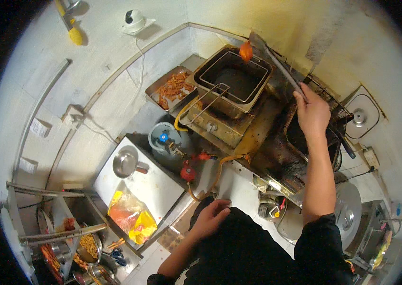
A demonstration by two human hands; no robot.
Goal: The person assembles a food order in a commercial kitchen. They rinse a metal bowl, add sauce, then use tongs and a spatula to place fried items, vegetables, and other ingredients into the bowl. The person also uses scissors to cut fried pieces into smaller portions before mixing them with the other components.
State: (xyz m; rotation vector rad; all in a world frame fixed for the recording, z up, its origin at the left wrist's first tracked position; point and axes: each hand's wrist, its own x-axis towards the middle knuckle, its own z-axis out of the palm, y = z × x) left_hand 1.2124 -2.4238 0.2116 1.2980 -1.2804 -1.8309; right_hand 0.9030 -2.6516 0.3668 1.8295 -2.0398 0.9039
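Right hand (314, 111) is gripping a long-handled metal utensil (281, 66), fingers closed round its lower end; exact kind of utensil unclear. Orange-red food piece (246, 51) is showing right by the utensil's far end, in view over the far rim of the deep fryer (224, 124); can't tell whether it's being pinched or just hanging there. Wire frying basket (205, 76) is sitting in the fryer, its handle sticking out toward the person.

Left hand (209, 219) is resting low against the black clothing (243, 237), fingers partly curled; palm is hidden, so can't tell if it's holding anything.

Metal tray (152, 98) is lying left of the fryer, holding browned fried strips (174, 88). Gas cylinder (182, 137) is standing below the tray, red regulator (188, 172) and orange hose (218, 176) running beside it. Saucepan (125, 162) and yellow-and-red plastic bag (132, 216) are lying on the white tabletop (158, 183). Second wire basket (336, 107) is sitting just beyond the right hand.
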